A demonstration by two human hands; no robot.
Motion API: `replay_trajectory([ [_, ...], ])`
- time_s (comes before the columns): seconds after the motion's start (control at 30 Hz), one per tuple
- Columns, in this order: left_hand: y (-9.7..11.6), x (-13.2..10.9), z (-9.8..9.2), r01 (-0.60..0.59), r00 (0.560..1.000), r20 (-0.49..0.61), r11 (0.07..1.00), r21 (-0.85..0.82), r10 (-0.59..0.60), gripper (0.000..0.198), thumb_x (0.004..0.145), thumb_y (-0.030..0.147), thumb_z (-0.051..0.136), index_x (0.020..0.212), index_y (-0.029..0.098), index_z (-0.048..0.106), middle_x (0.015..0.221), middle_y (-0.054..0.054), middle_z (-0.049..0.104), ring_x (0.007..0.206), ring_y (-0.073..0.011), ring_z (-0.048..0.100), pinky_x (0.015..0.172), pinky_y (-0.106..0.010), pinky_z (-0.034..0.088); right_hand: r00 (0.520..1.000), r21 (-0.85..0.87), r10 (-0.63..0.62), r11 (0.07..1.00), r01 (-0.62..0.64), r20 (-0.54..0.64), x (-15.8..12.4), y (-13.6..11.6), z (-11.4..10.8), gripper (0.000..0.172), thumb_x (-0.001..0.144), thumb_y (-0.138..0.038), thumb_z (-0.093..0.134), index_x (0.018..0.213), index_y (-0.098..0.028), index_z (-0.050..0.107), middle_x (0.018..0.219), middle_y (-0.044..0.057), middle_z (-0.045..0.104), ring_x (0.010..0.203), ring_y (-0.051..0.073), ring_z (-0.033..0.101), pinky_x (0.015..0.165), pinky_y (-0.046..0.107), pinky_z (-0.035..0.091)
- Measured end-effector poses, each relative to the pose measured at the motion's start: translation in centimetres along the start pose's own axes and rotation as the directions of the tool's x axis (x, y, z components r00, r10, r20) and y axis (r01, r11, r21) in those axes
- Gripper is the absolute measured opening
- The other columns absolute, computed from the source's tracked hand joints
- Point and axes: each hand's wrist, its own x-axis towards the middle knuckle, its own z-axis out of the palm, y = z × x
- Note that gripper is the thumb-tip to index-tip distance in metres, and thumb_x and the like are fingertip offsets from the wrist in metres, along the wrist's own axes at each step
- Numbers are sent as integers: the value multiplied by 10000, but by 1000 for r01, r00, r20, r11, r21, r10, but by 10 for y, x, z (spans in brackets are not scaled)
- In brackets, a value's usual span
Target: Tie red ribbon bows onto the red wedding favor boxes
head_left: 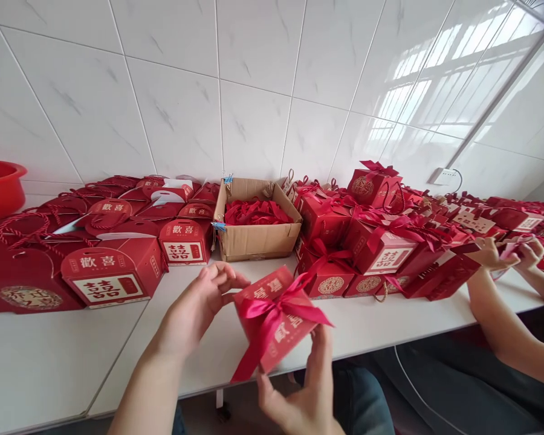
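A small red gift box [278, 353] with gold lettering and a pink-red ribbon bow [276, 308] on top is held tilted above the table's front edge. My right hand [306, 386] grips its lower right side between thumb and fingers. At the box's upper left corner, my left hand [204, 302] has its fingers curled against the edge. Behind the box stands an open cardboard carton [258, 241] with a heap of red ribbons [256, 212] inside. The underside of the gift box is hidden.
Untied red boxes [111, 272] crowd the left of the white table [49, 356]. Ribboned boxes [385, 248] are stacked on the right. A red basin [0, 190] sits far left. At right, another person's hands [503, 254] work beside a red box [453, 275].
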Motion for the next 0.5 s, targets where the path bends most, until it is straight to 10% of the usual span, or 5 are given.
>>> replay_trajectory([
  [0.17, 0, 0, -3, -92, 996, 21, 995, 43, 91, 319, 872, 520, 523, 973, 224, 589, 997, -61, 658, 1022, -240, 580, 850, -336, 472, 949, -90, -237, 971, 223, -210, 87, 5, -36, 1027, 695, -468, 710, 1489, -233, 102, 1364, 175, 358, 1244, 360, 440, 1011, 566, 391],
  [0.27, -3, 1, -5, -62, 997, 50, 992, 108, 57, 323, 862, 520, 540, 981, 222, 569, 1001, -70, 648, 1016, -242, 580, 859, -338, 461, 931, -296, -235, 943, 150, -279, 126, 26, -43, 1105, 687, -520, 718, 1504, -175, 59, 1402, 231, 285, 1302, 404, 355, 1003, 606, 365],
  [0.5, -2, 1, 0, -12, 1000, -12, 965, 264, 16, 298, 868, 483, 544, 1014, 224, 524, 1048, -82, 623, 1052, -267, 574, 910, -392, 431, 915, -489, -221, 872, 30, -337, 122, 66, -34, 902, 769, -595, 637, 1475, -181, 259, 1393, 241, 309, 1312, 417, 312, 1002, 672, 298],
])
